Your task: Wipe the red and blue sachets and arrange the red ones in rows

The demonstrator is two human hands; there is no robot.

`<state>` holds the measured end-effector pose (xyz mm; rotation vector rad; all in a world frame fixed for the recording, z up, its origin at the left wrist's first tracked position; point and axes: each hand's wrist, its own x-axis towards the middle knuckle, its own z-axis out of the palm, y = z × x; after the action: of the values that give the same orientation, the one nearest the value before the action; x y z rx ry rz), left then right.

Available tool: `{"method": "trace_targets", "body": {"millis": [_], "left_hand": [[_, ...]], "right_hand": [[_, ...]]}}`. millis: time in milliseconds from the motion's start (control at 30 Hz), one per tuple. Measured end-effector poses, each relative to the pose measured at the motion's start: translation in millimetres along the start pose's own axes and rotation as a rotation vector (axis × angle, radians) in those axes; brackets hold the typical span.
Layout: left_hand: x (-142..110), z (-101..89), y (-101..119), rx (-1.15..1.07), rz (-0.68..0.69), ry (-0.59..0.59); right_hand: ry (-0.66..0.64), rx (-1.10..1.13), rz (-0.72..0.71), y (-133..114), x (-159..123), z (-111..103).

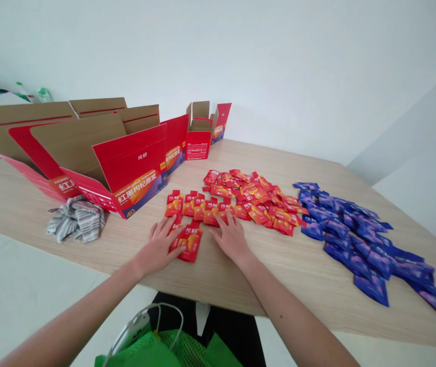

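My left hand lies with fingers spread over two overlapping red pouches, and the front red pouch shows beside its fingertips. My right hand has its fingers stretched onto a row of upright-facing red pouches, touching the near edge of one red pouch. Farther left in that row lies another red pouch. A loose heap of red pouches spreads behind and to the right of the row. Neither hand grips anything that I can see.
Many blue pouches lie scattered at the right of the wooden table. Open red cartons stand at the left, with a smaller open red box behind. A crumpled striped cloth rests by the cartons.
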<state>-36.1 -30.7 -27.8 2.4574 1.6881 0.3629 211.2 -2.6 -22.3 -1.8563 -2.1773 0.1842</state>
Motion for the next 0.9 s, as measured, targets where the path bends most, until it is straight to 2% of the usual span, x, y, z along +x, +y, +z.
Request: {"method": "trace_targets", "body": {"millis": [100,233,300,400,500,600,667,767,833,900], "left_hand": [[-0.6,1.1,5.9,0.006,0.021,-0.052],[8.1,-4.8,11.5,0.049,0.006,0.048],[16.8,-13.9,11.2,0.039,0.008,0.15],[42.3,-30.9,11.1,-0.007,0.054,0.246],[88.1,-42.0,16.0,0.01,0.055,0.193],[148.4,-38.8,24.9,0.037,0.043,0.092],[189.8,-28.2,31.4,0.055,0.039,0.008],[243.9,-5.2,41.1,0.074,0.053,-0.14],[271.4,10.0,47.7,0.077,0.048,-0.2],[291.5,21.8,53.9,0.071,0.017,-0.199]], "right_hand": [[-0.045,-0.017,0.031,-2.4,-2.2,3.8],[-0.001,-0.012,0.047,0.2,-0.8,-1.6],[0.073,-0.028,0.093,17.2,1.6,-12.2],[0.199,-0.095,0.259,59.7,6.4,-32.4],[0.205,-0.149,0.431,102.8,12.7,-45.3],[0.09,-0.152,0.465,129.8,24.6,-45.9],[0.023,-0.149,0.454,138.8,37.2,-42.5],[-0.005,-0.14,0.44,146.3,60.8,-36.8],[0.014,-0.125,0.429,151.5,76.6,-33.9],[0.035,-0.108,0.425,157.8,90.5,-31.5]]}}
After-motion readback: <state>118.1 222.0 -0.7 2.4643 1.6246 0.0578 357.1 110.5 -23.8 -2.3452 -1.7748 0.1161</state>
